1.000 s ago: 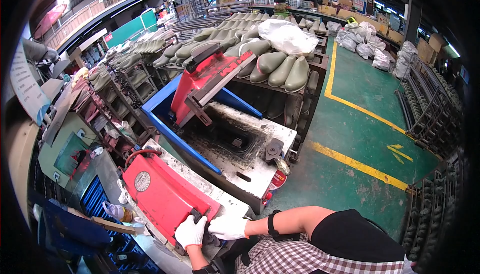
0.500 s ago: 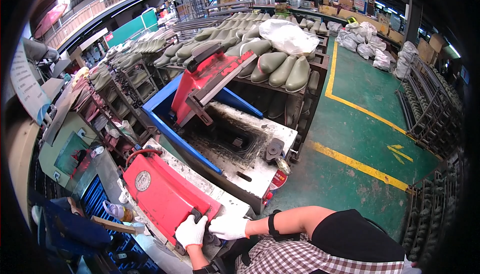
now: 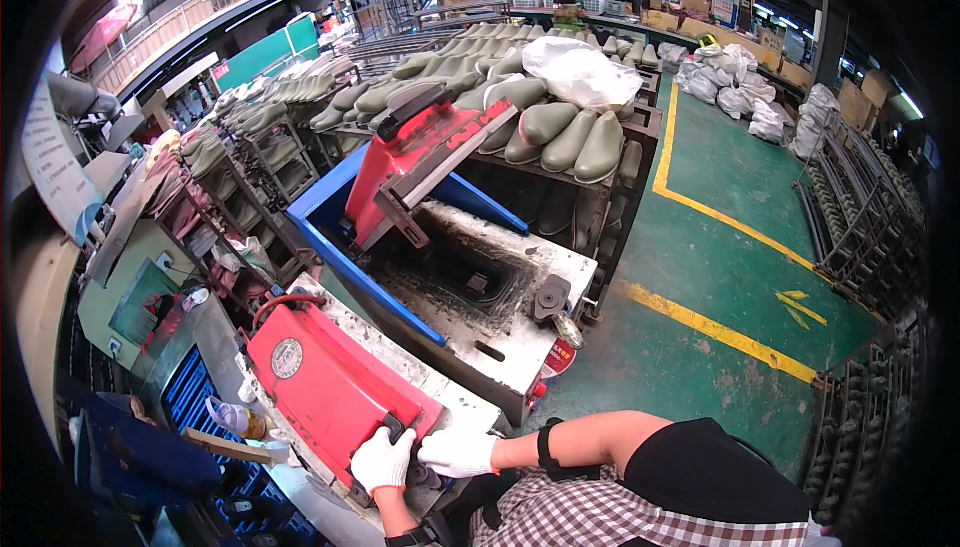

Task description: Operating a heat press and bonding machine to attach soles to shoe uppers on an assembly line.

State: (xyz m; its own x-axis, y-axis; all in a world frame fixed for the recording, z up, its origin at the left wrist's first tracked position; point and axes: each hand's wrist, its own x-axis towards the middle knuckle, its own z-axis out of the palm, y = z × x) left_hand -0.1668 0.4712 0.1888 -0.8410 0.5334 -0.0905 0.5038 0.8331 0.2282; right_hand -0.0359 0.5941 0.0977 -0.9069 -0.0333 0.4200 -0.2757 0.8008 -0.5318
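Both of my hands wear white gloves and meet at the near end of a red machine cover (image 3: 335, 387), which lies lowered on its pale metal base. My left hand (image 3: 381, 461) is closed round the black handle (image 3: 396, 429) on the cover's near edge. Close beside it, my right hand (image 3: 457, 451) has its fingers curled in toward the cover's corner, and what they grip is hidden. Ahead, a second red cover (image 3: 400, 162) stands raised over a dark, stained cavity (image 3: 475, 282) in a similar machine. A small grey lever knob (image 3: 550, 297) sits on that machine's right side.
A blue guard (image 3: 370, 297) edges the farther machine. Behind it, racks hold many olive-green shoe-like forms (image 3: 567, 142) with a white plastic bag (image 3: 580, 72) on top. Green floor (image 3: 700, 257) with yellow lines lies right. A bottle (image 3: 238, 420) stands left of the near machine.
The surroundings have shifted very slightly in the picture. Both hands stay in the same place on the near cover.
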